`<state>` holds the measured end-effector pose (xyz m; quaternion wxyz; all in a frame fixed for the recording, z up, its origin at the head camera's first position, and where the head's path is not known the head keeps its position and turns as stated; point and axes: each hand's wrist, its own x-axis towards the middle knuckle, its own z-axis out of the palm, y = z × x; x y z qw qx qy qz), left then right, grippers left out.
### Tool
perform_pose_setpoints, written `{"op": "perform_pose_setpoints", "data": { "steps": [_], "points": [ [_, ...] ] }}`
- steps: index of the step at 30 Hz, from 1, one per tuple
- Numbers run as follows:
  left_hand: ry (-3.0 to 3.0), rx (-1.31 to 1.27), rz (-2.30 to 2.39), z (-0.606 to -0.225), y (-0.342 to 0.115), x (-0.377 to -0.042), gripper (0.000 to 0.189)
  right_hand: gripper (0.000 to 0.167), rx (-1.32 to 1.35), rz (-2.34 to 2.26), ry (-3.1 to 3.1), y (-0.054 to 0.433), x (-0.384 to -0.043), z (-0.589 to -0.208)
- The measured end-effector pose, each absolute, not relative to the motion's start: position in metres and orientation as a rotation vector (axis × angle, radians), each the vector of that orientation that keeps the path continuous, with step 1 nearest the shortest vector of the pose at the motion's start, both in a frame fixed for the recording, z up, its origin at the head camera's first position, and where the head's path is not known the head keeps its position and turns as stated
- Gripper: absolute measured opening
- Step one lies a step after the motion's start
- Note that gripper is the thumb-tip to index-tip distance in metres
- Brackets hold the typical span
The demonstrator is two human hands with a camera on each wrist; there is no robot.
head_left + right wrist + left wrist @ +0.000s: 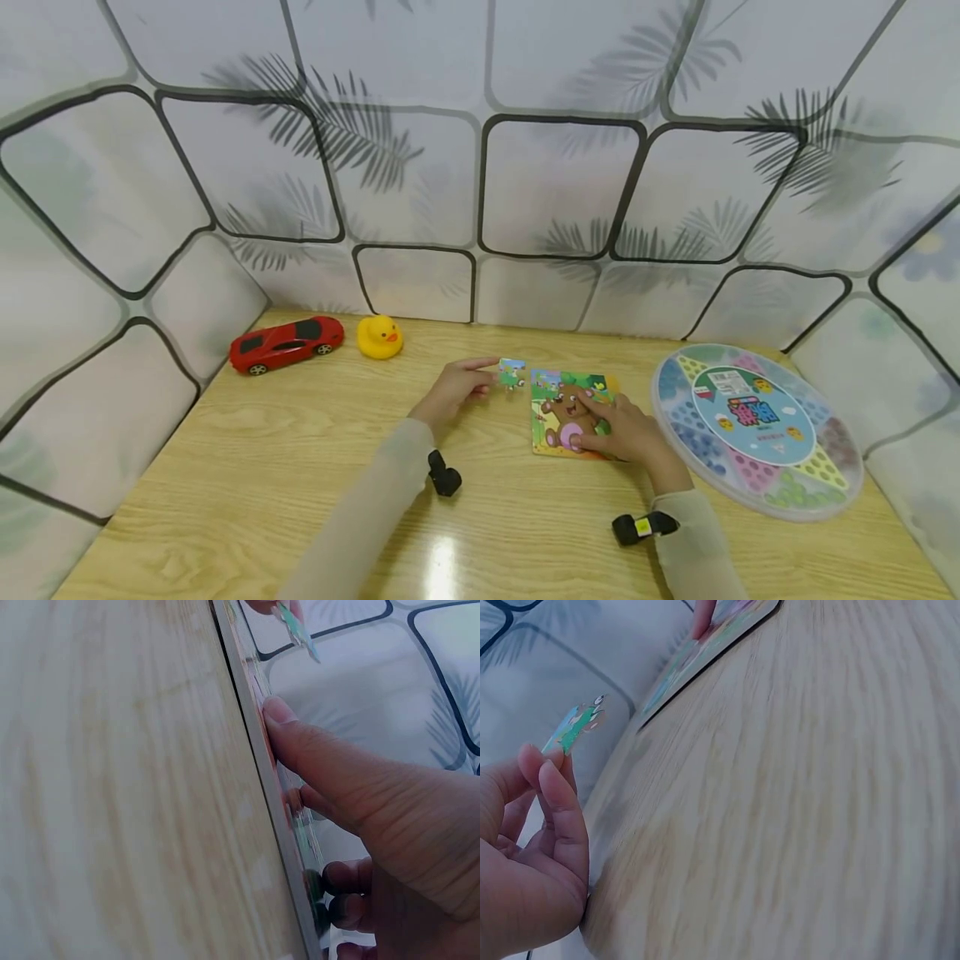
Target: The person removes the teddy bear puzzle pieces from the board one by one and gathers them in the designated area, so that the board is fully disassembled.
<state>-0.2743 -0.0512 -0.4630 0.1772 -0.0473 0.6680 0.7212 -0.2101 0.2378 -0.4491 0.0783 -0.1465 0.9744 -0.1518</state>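
Green in the head view, the puzzle piece (512, 372) is sitting pinched in the left grip (454, 392), ten o'clock from the bear board (555, 417) the spread right grip (628, 429) is touching. Left wrist: the piece is pointing, lengthwise, toward one-thirty. Right wrist: counter (135, 787) is filling nine o'clock, leafy wall (360, 690) two.

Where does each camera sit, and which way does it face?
Head: worn on the head, facing forward and down at the table; left hand, right hand and sleeves show.
Left wrist: on that wrist, facing the puzzle piece; parts of both hands show.
Right wrist: on that wrist, facing along the puzzle; parts of both hands show.
Wrist views share: puzzle, puzzle piece.
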Motion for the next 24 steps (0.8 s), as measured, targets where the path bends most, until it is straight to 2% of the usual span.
{"op": "perform_pose_setpoints", "data": {
  "steps": [24],
  "points": [
    [2.001,-0.449,2.064,-0.456,-0.169,-0.250,0.044,0.086,-0.444,-0.463,2.911,0.237,-0.210,-0.449]
  ]
}}
